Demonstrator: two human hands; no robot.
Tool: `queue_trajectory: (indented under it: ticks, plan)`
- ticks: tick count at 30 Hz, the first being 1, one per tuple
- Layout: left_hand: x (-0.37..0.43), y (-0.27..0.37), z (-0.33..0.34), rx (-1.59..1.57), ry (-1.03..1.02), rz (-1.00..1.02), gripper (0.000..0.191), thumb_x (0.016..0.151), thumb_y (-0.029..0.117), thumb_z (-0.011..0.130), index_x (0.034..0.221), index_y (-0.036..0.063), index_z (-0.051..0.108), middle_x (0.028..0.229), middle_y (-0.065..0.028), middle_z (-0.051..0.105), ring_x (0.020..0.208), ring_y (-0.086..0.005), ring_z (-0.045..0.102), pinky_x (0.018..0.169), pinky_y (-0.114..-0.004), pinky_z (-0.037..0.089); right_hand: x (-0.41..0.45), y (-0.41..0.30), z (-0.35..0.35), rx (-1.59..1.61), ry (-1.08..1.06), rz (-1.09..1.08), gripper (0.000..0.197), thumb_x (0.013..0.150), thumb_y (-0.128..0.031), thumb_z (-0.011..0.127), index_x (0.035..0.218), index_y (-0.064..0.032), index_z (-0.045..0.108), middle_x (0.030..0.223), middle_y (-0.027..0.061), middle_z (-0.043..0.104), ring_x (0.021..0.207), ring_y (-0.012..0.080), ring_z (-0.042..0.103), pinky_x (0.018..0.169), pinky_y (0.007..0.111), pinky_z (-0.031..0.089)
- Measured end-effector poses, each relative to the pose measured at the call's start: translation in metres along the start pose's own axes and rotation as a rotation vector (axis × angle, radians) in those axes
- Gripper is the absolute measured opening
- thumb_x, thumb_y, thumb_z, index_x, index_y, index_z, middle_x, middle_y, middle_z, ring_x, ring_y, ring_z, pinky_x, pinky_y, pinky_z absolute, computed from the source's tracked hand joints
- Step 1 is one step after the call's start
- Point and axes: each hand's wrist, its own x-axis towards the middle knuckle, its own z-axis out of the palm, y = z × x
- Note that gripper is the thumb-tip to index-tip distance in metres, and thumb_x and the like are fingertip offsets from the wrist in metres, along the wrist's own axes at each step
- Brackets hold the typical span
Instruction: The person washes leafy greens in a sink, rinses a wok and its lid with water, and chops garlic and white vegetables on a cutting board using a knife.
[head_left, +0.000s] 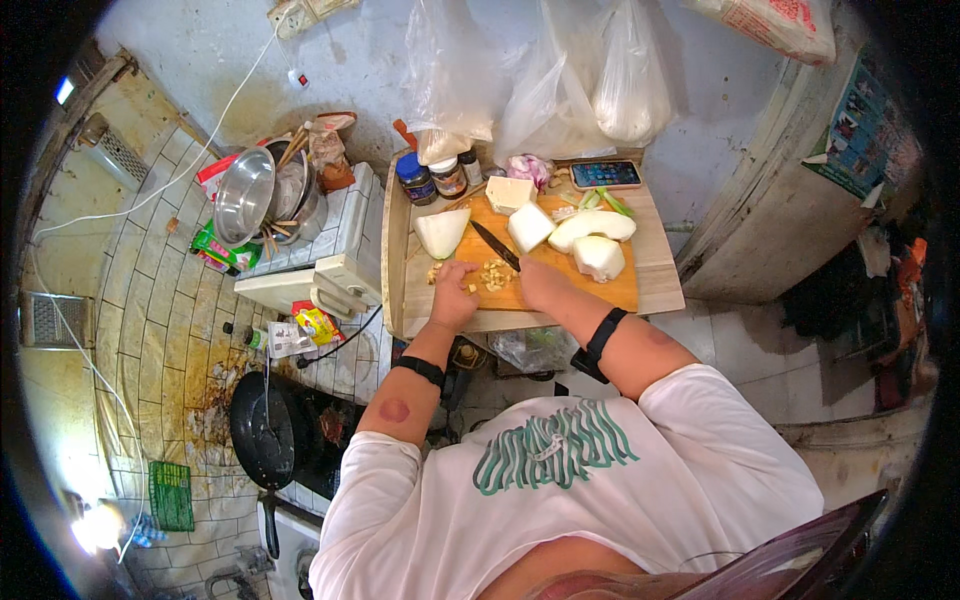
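Observation:
My right hand (542, 283) grips a dark-bladed kitchen knife (493, 244), its tip pointing away and to the left over the orange cutting board (555, 295). Beside the knife lies a small heap of chopped pale yellow pieces (495, 275), perhaps garlic or ginger. My left hand (454, 294) rests at the board's left edge with fingers bent; whether a small piece is under them is hidden. Behind the hands are a pale wedge of melon or gourd (442, 231), a white block (531, 226), a curved pale slice (596, 228) and another pale chunk (599, 258).
A tofu-like block (511, 194), lidded jars (417, 180), green stalks (600, 199) and a smartphone (606, 175) stand along the back of the wooden table (660, 262). Plastic bags (634, 82) hang above. Left are stacked metal bowls (246, 196) and a black frying pan (262, 431).

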Motion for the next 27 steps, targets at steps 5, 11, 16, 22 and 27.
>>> queue_trajectory:
  ticks: [5,11,16,22,27]
  plan:
    - [-0.001,0.005,0.009,-0.053,-0.034,0.044,0.043,0.074,-0.002,0.073,0.114,0.0041,0.061,0.107,-0.0090,0.050,0.086,-0.0202,0.052,0.078,-0.029,0.048,0.013,0.015,0.001,0.078,-0.001,-0.061,0.021,0.092,-0.014,0.053,0.105,0.0028,0.054,0.095,0.0260,0.065,0.090,0.0418,0.064,0.077,0.050,0.050]
    - [0.008,0.017,0.023,0.002,-0.026,-0.059,0.025,0.078,0.000,0.072,0.102,0.0026,0.065,0.100,-0.0121,0.056,0.087,-0.0256,0.059,0.076,-0.035,0.052,-0.013,-0.004,-0.022,-0.079,-0.106,-0.054,0.022,0.089,-0.012,0.054,0.106,0.0022,0.056,0.099,0.0249,0.066,0.093,0.0406,0.065,0.079,0.049,0.052]
    - [0.015,0.011,0.029,0.024,0.007,-0.008,0.020,0.076,0.002,0.072,0.095,0.0006,0.067,0.089,-0.0121,0.060,0.080,-0.0258,0.060,0.075,-0.034,0.052,-0.007,-0.003,-0.002,-0.042,-0.051,-0.041,0.022,0.089,-0.010,0.053,0.107,0.0010,0.055,0.100,0.0245,0.065,0.096,0.0405,0.064,0.081,0.048,0.051]
    - [0.015,0.012,0.030,-0.041,0.027,-0.058,0.019,0.076,0.004,0.073,0.093,0.0005,0.067,0.091,-0.0127,0.061,0.079,-0.0249,0.062,0.073,-0.034,0.053,-0.001,0.001,-0.010,0.014,-0.017,-0.018,0.021,0.094,-0.015,0.050,0.105,0.0024,0.053,0.094,0.0262,0.065,0.091,0.0423,0.063,0.077,0.050,0.049]
    - [0.016,0.011,0.028,0.004,0.011,-0.028,0.019,0.078,0.005,0.074,0.096,0.0004,0.067,0.091,-0.0113,0.061,0.077,-0.0216,0.061,0.071,-0.031,0.051,-0.008,-0.002,-0.017,-0.039,-0.128,-0.040,0.024,0.089,-0.011,0.048,0.109,-0.0007,0.054,0.105,0.0244,0.065,0.099,0.0420,0.063,0.082,0.050,0.050]
